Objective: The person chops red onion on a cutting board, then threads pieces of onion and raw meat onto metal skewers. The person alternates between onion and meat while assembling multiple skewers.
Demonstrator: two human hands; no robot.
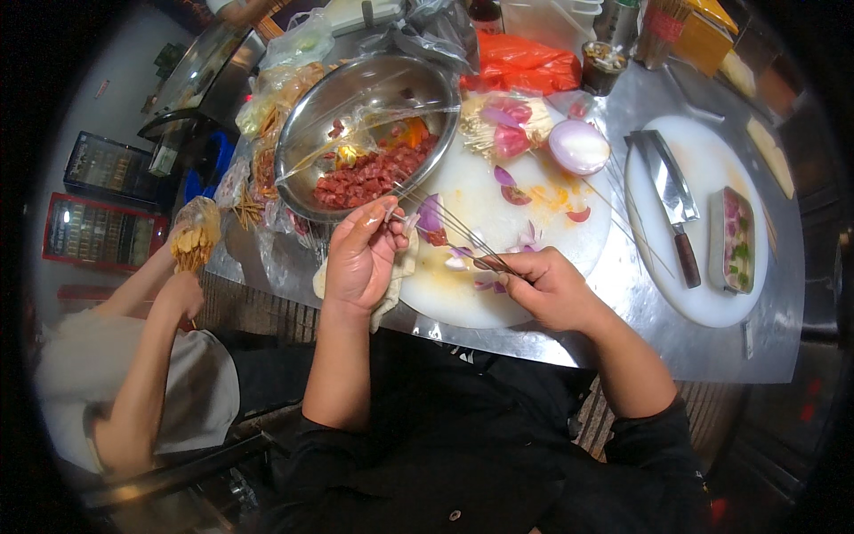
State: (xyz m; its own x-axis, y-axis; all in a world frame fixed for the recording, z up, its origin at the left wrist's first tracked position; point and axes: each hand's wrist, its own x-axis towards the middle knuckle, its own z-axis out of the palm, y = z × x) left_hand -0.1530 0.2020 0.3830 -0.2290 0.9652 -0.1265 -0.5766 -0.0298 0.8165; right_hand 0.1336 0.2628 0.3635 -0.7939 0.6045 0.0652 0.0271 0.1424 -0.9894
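Note:
My right hand grips several thin metal skewers slanting up and left over the round white cutting board. At the tip end of one skewer, my left hand pinches a small pale piece of onion; the fingers partly hide it. Just beyond that hand, a tilted steel bowl, partly covered with cling film, holds diced red meat. Purple onion pieces and pale slivers lie scattered on the board. Farther back are a halved red onion and enoki mushrooms.
Rightward, a second white board bears a cleaver and a narrow tray of cut vegetables. Loose skewers lie between the boards. A red plastic bag and a cup of cigarette butts stand behind. At left, a co-worker's hands hold bagged skewers.

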